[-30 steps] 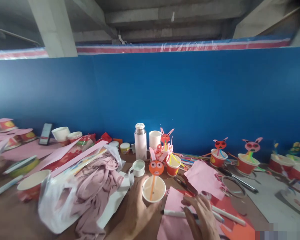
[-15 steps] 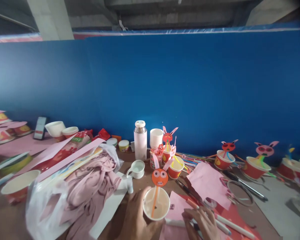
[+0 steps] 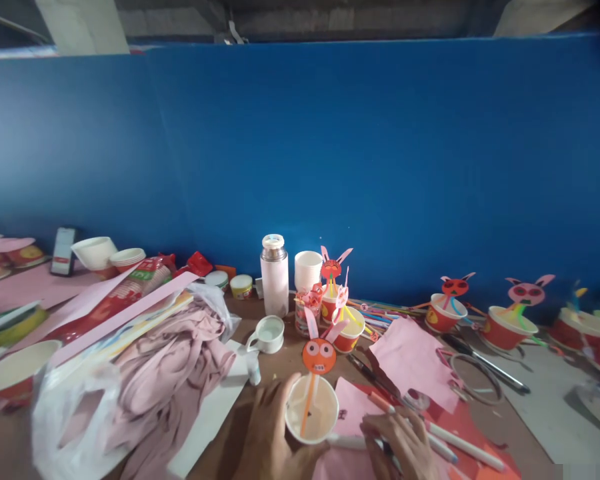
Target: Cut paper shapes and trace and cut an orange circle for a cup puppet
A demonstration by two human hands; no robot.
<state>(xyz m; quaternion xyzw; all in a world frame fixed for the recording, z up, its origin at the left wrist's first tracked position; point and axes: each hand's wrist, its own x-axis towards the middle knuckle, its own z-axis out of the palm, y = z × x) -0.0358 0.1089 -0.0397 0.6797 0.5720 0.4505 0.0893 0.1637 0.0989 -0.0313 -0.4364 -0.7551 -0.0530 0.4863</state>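
Paper cup (image 3: 312,418) sits low in the centre of the frame on the counter (image 3: 280,363), with the left hand (image 3: 270,440) closed around its near side. An orange face (image 3: 319,355) rides a thin straw (image 3: 307,403) leaning out of it. The right hand (image 3: 400,443) curls over a white marker (image 3: 350,441) on the pink sheet (image 3: 353,407); the frame edge cuts it off, so I cannot tell whether it grips or only rests. Squeezing could crumple the soft rim, and the top-heavy straw might tip out. The white mug (image 3: 269,333) stands near enough for a wrist to knock.
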